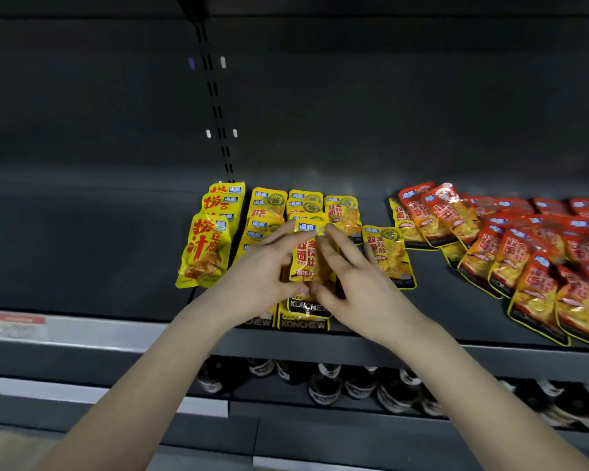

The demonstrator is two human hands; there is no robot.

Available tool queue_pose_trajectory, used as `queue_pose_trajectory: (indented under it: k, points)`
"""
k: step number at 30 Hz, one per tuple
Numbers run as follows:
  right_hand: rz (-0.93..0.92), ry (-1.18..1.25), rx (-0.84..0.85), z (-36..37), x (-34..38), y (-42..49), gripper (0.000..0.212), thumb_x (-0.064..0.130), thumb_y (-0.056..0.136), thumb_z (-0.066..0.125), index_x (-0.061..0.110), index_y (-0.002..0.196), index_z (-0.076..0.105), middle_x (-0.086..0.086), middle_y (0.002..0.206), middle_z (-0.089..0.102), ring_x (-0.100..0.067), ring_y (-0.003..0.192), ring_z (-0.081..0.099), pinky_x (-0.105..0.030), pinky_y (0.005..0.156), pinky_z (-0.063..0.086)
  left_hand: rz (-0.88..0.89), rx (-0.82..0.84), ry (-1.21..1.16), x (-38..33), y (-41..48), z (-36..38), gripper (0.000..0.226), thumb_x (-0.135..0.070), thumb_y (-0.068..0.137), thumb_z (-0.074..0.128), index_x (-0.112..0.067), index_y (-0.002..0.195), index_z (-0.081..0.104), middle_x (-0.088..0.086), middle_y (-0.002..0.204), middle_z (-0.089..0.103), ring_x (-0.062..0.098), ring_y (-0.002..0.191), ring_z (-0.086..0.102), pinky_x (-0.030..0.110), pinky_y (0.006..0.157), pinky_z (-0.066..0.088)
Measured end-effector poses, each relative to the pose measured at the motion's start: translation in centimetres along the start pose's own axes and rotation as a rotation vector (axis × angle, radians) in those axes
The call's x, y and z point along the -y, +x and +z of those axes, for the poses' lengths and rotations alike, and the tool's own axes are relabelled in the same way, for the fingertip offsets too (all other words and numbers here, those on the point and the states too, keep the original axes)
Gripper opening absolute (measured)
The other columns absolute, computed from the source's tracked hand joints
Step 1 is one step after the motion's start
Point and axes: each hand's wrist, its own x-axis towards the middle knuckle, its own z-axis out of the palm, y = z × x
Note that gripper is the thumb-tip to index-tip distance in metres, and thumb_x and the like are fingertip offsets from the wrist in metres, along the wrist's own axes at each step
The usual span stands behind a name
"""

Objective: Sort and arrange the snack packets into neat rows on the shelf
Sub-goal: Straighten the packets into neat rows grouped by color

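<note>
Both my hands hold one yellow snack packet point(307, 253) above a row of like yellow packets on the dark shelf point(116, 260). My left hand point(262, 270) grips its left edge, thumb under the bottom. My right hand point(351, 273) grips its right edge, fingers reaching to the top corner. Left of it lies a row of yellow packets with big red characters point(204, 253). More yellow rows point(269, 209) run behind my hands. One yellow packet point(388, 256) lies alone to the right. A loose heap of red packets point(531, 260) covers the right side.
Bare shelf surface stretches to the left of the packets. The shelf's grey front rail point(82, 338) carries a price label point(14, 326) at the left. Dark bottles point(323, 385) stand on the shelf below. A slotted upright point(215, 107) runs up the back panel.
</note>
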Motion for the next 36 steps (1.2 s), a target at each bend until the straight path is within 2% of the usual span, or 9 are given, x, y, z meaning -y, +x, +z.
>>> queue_pose_trajectory:
  k: [2,4,6,8,11,15,24,29,36]
  points:
    - [0.005,-0.015,0.004,-0.9,-0.9,0.2,0.071,0.043,0.093,0.045,0.016,0.150,0.013,0.007,0.157,-0.008,-0.011,0.143,0.010,-0.033,0.115,-0.007,0.001,-0.010,-0.017,-0.7,1.0,0.2,0.080,-0.017,0.077,0.077,-0.039,0.141,0.034,-0.015,0.156,0.013,0.008,0.108,0.056,0.021,0.094,0.046]
    - [0.015,-0.036,-0.002,-1.6,-1.9,0.4,0.070,0.044,0.093,0.046,0.016,0.149,0.015,0.007,0.157,-0.008,-0.011,0.143,0.008,-0.035,0.115,-0.006,0.020,-0.027,-0.008,-1.2,2.0,0.7,0.080,-0.016,0.076,0.077,-0.038,0.141,0.035,-0.013,0.156,0.015,0.009,0.110,0.057,0.022,0.095,0.045]
    - [0.022,-0.052,-0.009,-2.2,-2.9,0.5,0.070,0.044,0.092,0.046,0.015,0.149,0.016,0.006,0.157,-0.007,-0.011,0.144,0.009,-0.038,0.115,-0.006,0.046,-0.044,0.036,-1.5,2.9,1.3,0.080,-0.019,0.075,0.078,-0.036,0.141,0.036,-0.013,0.156,0.018,0.011,0.123,0.050,0.023,0.102,0.038]
    - [0.033,-0.055,0.005,-2.4,-3.9,0.7,0.071,0.044,0.092,0.047,0.015,0.149,0.015,0.007,0.157,-0.007,-0.010,0.144,0.009,-0.039,0.115,-0.006,0.055,-0.062,0.088,-1.4,3.9,1.9,0.081,-0.025,0.075,0.078,-0.038,0.142,0.035,-0.014,0.155,0.019,0.014,0.136,0.035,0.031,0.112,0.029]
    - [0.039,-0.064,0.049,-2.3,-5.1,0.9,0.074,0.044,0.092,0.048,0.016,0.150,0.011,0.006,0.157,-0.008,-0.010,0.144,0.006,-0.040,0.115,-0.006,0.022,-0.067,0.187,-1.4,5.3,2.7,0.082,-0.036,0.075,0.076,-0.039,0.143,0.031,-0.015,0.155,0.019,0.020,0.141,0.026,0.046,0.116,0.017]
    - [0.047,-0.083,0.103,-1.8,-6.0,1.6,0.076,0.046,0.092,0.045,0.016,0.150,0.007,0.002,0.158,-0.010,-0.013,0.145,0.008,-0.042,0.116,-0.005,-0.006,-0.046,0.287,-1.1,6.6,3.4,0.086,-0.042,0.075,0.074,-0.039,0.145,0.025,-0.013,0.155,0.018,0.015,0.143,0.018,0.047,0.118,0.004]
    - [0.080,-0.110,0.146,-1.9,-7.6,4.3,0.077,0.051,0.092,0.042,0.017,0.150,0.005,0.000,0.158,-0.010,-0.015,0.144,0.013,-0.043,0.116,-0.003,-0.017,-0.016,0.373,-1.2,9.4,3.1,0.097,-0.041,0.073,0.075,-0.034,0.149,0.015,-0.011,0.155,0.019,0.011,0.145,0.007,0.045,0.118,0.001]
    - [0.086,-0.140,0.192,-1.9,-8.0,5.7,0.078,0.052,0.093,0.040,0.016,0.150,0.003,-0.002,0.158,-0.011,-0.018,0.143,0.017,-0.044,0.116,-0.003,-0.052,0.003,0.337,-0.9,10.8,2.8,0.101,-0.038,0.072,0.077,-0.034,0.149,0.013,-0.008,0.156,0.019,0.011,0.145,0.007,0.044,0.118,0.002]
    - [0.095,-0.173,0.261,-1.8,-8.3,7.0,0.073,0.050,0.095,0.037,0.017,0.150,0.004,-0.003,0.158,-0.011,-0.022,0.144,0.014,-0.047,0.117,0.000,-0.064,0.054,0.364,-0.8,12.0,2.4,0.090,-0.037,0.075,0.075,-0.033,0.148,0.022,-0.008,0.156,0.018,0.009,0.145,0.009,0.041,0.117,0.002]
